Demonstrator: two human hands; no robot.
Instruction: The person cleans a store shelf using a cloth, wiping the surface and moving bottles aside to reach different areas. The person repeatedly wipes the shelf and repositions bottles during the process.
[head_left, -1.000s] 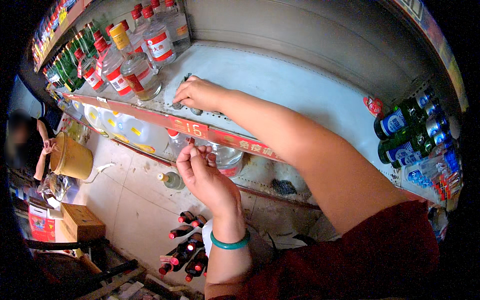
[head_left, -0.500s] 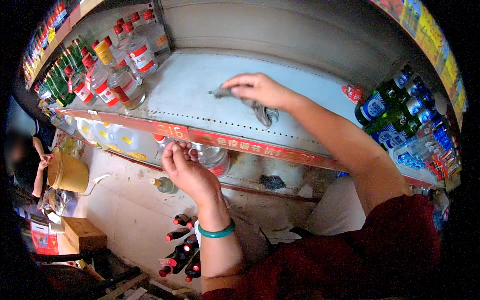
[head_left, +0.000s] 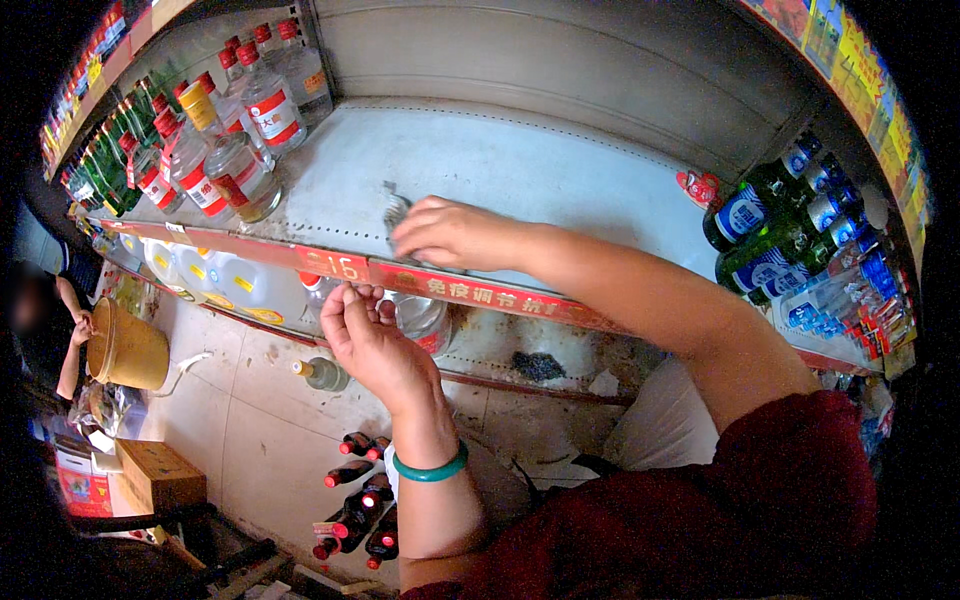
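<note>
Firstly, grey cloth (head_left: 397,212): on the pale shelf (head_left: 570,170) near its front edge, partly beneath the right hand (head_left: 455,236); appears thin and limp, probably light, hardly fragile.
Right hand: fingers bent down over the cloth; whether they pinch it cannot be told.
Left hand (head_left: 375,345): thumb and forefinger pressed together; contents, if any, hidden.
Hold on cloth: judged best at its bunched middle, loose ends gathered.

Head camera mine: I look from above and behind left hand (head_left: 372,345) and right hand (head_left: 452,236), near both, tilted down toward shelf (head_left: 560,180) beneath right hand; wide fisheye includes floor (head_left: 265,400) beyond left.
</note>
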